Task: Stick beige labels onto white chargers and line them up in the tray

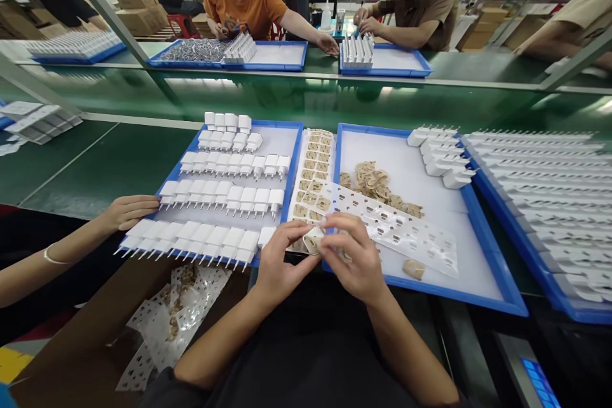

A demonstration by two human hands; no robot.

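Note:
My left hand and my right hand meet in front of me around a small white plug charger. A tan, marked face on it points up toward me. The left fingers pinch it from one side, while the right fingertips press at its other edge. Just beyond lies a stack of sticker sheets with rows of tan stickers. A mostly peeled clear sheet slants from there into the right blue tray. Loose tan peeled pieces are piled in that tray.
Rows of white chargers fill the left blue tray, where a neighbour's hand touches the edge. Another charger tray stands at far right. A cardboard box holds discarded sheets. Co-workers sit across the green line.

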